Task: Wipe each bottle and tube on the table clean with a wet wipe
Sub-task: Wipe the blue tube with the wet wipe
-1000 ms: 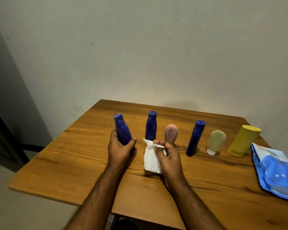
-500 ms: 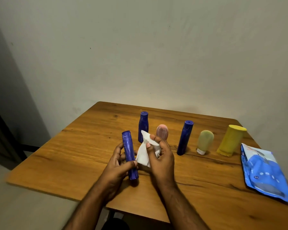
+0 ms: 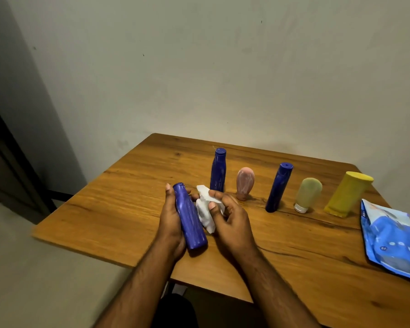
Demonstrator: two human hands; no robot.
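Note:
My left hand (image 3: 169,218) grips a blue bottle (image 3: 189,216), tilted with its cap pointing away from me, above the wooden table (image 3: 118,209). My right hand (image 3: 230,216) pinches a crumpled white wet wipe (image 3: 205,214) right beside the bottle's side. Behind them stand, in a row, a second blue bottle (image 3: 218,170), a pink tube (image 3: 245,183) on its cap, a third blue bottle (image 3: 278,187), a pale green tube (image 3: 308,194) on its white cap and a yellow bottle (image 3: 347,194).
A blue wet-wipe pack (image 3: 393,237) lies flat at the table's right edge. A plain wall rises just behind the table. The floor and a dark door frame (image 3: 7,162) are to the left.
The left hand lifted the leftmost blue bottle off the table, brought it toward me and tilted it. The right hand moved the wipe against its side.

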